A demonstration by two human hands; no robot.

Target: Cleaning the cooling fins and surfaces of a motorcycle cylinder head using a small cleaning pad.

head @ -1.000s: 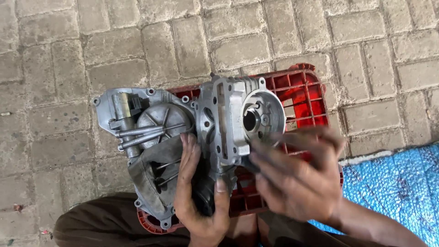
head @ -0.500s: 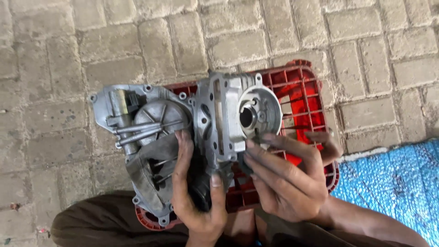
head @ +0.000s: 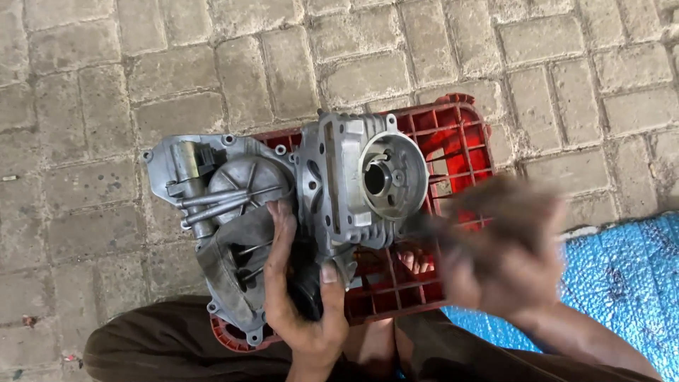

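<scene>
Paving stones (head: 269, 64) lie under a red plastic crate (head: 463, 134) carrying a grey engine casing (head: 233, 205). Left hand (head: 300, 297) is clenched around the cylinder head (head: 353, 184), which stands just above its grip. Right hand (head: 506, 255), beside the head, is blurred; its grip cannot be told. Held one-handed, the head could tip off the crate.

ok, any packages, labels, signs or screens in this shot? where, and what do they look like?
None in view: no package, label, sign or screen.
Nearest to a container: red plastic crate, upside down on the paving, ribbed grid, under the grey metal engine part.
Blue sheet: lower right, on the ground, no visible print.
Left hand holds the engine part; right hand is blurred.
</scene>
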